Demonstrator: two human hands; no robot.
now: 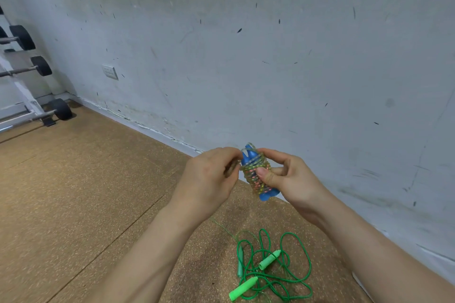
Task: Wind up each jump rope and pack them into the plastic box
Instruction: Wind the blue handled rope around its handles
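A jump rope with two blue handles [256, 174] is held in front of me, its multicoloured cord wound tightly around both handles. My right hand [285, 177] grips the wound bundle, thumb pressed on the coils. My left hand [209, 174] pinches the loose end of the cord at the bundle's upper left. On the cork floor below lies a tangle of green jump ropes [268, 268] with light green handles. No plastic box is in view.
A scuffed white wall [246, 44] runs diagonally from upper left to lower right, close behind my hands. A dumbbell rack [32, 96] with black weights stands at the far left. Cork floor [86, 192] stretches to the left.
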